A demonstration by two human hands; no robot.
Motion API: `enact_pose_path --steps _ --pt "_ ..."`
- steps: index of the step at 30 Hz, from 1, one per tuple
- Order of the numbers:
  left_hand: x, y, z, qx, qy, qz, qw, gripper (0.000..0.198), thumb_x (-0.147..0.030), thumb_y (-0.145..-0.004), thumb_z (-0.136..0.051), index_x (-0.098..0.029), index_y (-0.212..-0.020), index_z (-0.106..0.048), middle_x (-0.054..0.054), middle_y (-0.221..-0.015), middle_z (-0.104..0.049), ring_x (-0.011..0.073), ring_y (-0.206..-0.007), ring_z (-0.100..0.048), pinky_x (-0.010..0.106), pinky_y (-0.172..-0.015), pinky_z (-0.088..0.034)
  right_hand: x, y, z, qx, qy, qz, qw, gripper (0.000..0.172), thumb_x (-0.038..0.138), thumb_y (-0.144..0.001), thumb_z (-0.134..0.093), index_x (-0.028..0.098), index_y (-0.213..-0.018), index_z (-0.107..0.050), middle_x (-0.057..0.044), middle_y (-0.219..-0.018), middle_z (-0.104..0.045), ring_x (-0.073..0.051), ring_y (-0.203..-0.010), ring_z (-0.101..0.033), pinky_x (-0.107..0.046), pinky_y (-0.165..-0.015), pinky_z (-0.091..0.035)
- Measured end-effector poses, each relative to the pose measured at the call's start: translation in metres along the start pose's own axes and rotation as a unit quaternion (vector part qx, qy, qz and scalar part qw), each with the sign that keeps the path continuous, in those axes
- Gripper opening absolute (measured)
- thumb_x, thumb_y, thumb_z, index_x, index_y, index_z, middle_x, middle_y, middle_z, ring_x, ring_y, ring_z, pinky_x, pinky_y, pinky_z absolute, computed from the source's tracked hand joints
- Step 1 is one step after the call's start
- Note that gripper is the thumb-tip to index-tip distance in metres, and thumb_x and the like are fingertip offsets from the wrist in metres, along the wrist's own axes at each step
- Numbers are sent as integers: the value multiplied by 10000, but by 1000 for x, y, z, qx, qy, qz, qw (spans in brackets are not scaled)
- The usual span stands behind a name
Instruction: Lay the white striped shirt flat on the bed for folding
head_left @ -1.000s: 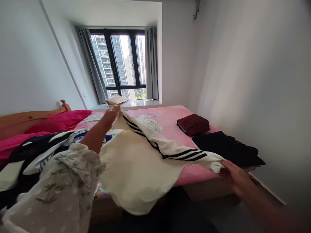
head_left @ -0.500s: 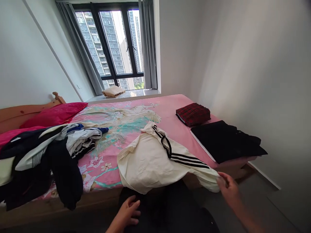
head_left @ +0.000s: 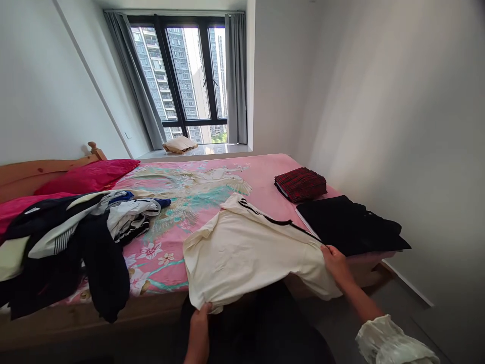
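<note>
A cream shirt [head_left: 242, 253] with black trim and stripes lies spread across the near edge of the bed. At its lower left hem, my left hand [head_left: 200, 316] is closed on the fabric. My right hand [head_left: 335, 263] pinches the striped edge of the sleeve on the right side, and the sleeve's lower part hangs past the bed edge. Most of the black stripes are now turned out of sight. To the right of the shirt lie a folded black garment [head_left: 346, 225] and a folded red plaid garment [head_left: 301, 183].
A heap of mixed clothes [head_left: 87, 227] covers the bed's near left side, with a dark sleeve hanging over the edge. A crimson pillow [head_left: 94, 177] rests by the wooden headboard [head_left: 49, 169]. The bed has a pink floral sheet [head_left: 159, 253]. A beige bundle [head_left: 181, 144] sits on the windowsill.
My left hand has moved up and taken hold of the shirt's hem. My right hand has shifted up and left along the sleeve, folding the striped side over.
</note>
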State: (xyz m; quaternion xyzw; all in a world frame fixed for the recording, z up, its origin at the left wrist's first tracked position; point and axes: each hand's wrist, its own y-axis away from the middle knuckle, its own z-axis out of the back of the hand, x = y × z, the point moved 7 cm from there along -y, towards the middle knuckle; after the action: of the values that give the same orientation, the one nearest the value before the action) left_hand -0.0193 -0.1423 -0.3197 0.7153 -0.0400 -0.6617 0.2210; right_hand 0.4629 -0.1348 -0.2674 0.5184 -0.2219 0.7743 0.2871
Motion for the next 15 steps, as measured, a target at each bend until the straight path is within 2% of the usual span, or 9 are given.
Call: enact_pose_path --steps 2,5,8,10,12,15 --pt "-27 15 27 -3 45 -34 998 333 -445 -594 -675 -156 -758 -686 75 -847 -729 312 -986 -626 368 -846 -510 -8 0 8 -1 -33 -36 999 369 519 -711 -532 176 -789 -643 -13 -651 -633 -210 -696 -574 -281 -625 -434" --pt "-67 34 68 -25 91 -65 993 264 -350 -558 -741 -184 -758 -703 30 -808 -731 282 -944 -642 322 -805 -532 -17 9 5 12 -89 -92 992 366 511 -676 -604 166 -788 -658 -26 -656 -664 -216 -696 -605 -268 -589 -458" --pt "-87 44 86 -32 111 -73 991 309 -324 -510 -788 -208 -786 -709 9 -814 -735 278 -951 -647 322 -811 -540 -20 24 -2 22 -149 -133 980 371 490 -674 -631 171 -861 -652 -45 -733 -699 -222 -746 -644 -271 -622 -504" --pt "-82 46 81 -2 129 -56 990 388 -373 -511 -799 -199 -845 -707 25 -844 -740 304 -958 -649 371 -821 -544 -24 37 -6 34 -191 -150 969 393 492 -666 -653 170 -891 -647 -56 -768 -709 -226 -765 -658 -281 -635 -523" --pt "-64 45 74 13 143 -31 989 470 -376 -466 -830 -188 -878 -705 36 -839 -744 326 -958 -651 403 -837 -541 -34 58 -12 72 -231 -179 954 426 504 -643 -686 171 -905 -653 -64 -794 -715 -232 -768 -666 -290 -612 -529" --pt "-31 42 77 -29 128 -20 991 498 -345 -368 -872 -210 -821 -718 14 -789 -748 315 -954 -657 404 -911 -511 -66 104 -25 129 -233 -235 935 419 549 -633 -685 210 -880 -673 -45 -789 -719 -241 -742 -676 -307 -558 -524"
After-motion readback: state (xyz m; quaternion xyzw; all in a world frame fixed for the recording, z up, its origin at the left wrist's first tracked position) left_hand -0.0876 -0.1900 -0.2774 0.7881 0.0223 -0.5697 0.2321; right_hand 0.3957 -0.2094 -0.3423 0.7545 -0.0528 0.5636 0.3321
